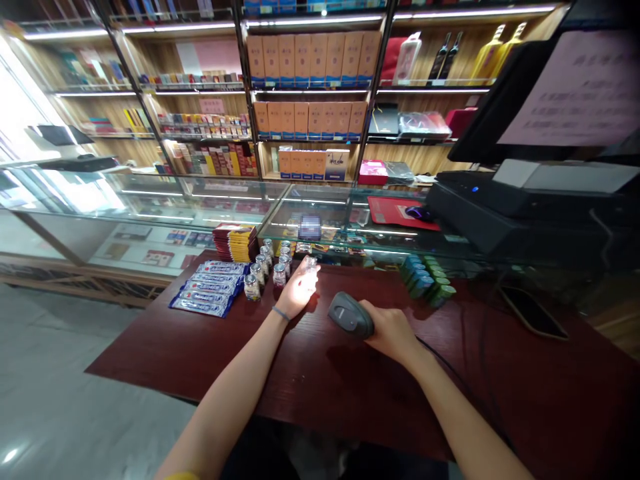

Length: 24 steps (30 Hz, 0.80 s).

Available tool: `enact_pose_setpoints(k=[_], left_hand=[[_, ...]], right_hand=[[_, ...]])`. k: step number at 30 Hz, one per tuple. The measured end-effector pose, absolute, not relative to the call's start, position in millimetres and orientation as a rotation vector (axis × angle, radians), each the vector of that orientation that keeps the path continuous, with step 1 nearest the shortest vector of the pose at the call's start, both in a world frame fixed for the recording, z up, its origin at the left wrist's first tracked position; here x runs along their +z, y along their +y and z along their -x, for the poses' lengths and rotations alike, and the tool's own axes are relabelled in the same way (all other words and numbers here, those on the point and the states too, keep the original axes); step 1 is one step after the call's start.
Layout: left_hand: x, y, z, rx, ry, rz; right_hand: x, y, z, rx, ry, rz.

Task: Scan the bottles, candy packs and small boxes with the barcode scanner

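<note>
My right hand (pixel 393 331) is wrapped round a grey barcode scanner (pixel 351 315), whose head points left above the dark red table. Bright light falls on my left hand (pixel 299 291), which is closed round a small jar; its lid (pixel 311 262) shows above the fingers, and glare hides most of the rest. Left of that hand, similar small jars (pixel 257 272) with silvery lids stand in two rows. Beyond them lie blue-and-white packets (pixel 209 288), side by side. A stack of maroon and yellow packs (pixel 235 241) is at the table's back edge.
Blue and green cylindrical packs (pixel 427 280) stand right of the scanner. A phone (pixel 533 311) lies further right, with the scanner's cable (pixel 450 367) nearby. The glass display counter (pixel 320 200) borders the table's back. A black monitor and till unit (pixel 520 207) rise at the right.
</note>
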<state>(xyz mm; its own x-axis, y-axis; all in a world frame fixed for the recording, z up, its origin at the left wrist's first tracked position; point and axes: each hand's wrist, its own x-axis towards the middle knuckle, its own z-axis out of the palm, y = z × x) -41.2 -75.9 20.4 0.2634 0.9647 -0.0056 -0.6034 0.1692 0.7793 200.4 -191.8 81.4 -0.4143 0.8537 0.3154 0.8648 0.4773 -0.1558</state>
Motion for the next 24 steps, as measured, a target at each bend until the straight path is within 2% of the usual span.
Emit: enact_pose_setpoints(k=[6,14,24], left_hand=[[23,-77,40,1.261,0.722,-0.878],[38,-93,31,1.251,0.616,-0.875],[43,-74,-51,1.386,0.851,-1.174]], right_hand=[[78,-188,-206,-0.055,-2.229,1.495],[82,-179,-236,0.051,-1.823,1.537],[89,-168,-303,0.156,-1.335,1.483]])
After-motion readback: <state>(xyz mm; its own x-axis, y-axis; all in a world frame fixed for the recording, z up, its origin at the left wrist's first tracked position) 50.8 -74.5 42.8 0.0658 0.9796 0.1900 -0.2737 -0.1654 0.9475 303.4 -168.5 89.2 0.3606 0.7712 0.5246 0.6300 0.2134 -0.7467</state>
